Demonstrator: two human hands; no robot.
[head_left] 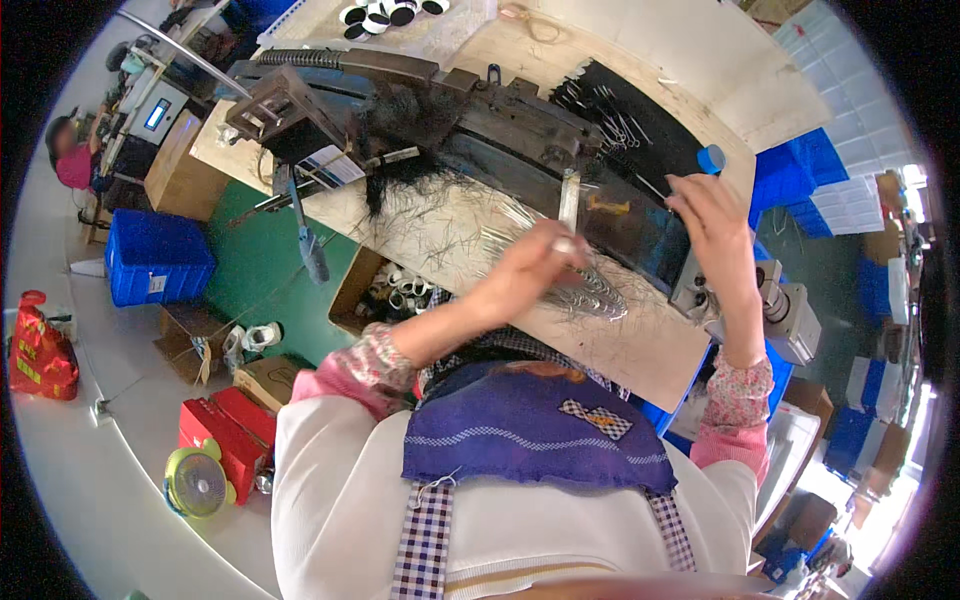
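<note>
Left hand (545, 262): blurred, fingers bent; cannot tell whether it grips anything.
Silvery wire pieces (603, 296): on the wooden table (655, 352), bunched just beside the left hand, on its right and near side.
Right hand (712, 215): raised at the right end of the dark machine (520, 130), fingers half-curled; grip cannot be told.
Black mat (655, 135): far side, scissor-like tools (622, 128) on it.
Blue cap (711, 159): just beyond the right hand.

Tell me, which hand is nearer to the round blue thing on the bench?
The right. The right hand is just below the round blue thing in the picture; the left hand is farther off, to its lower left, near thin shiny pieces.
</note>
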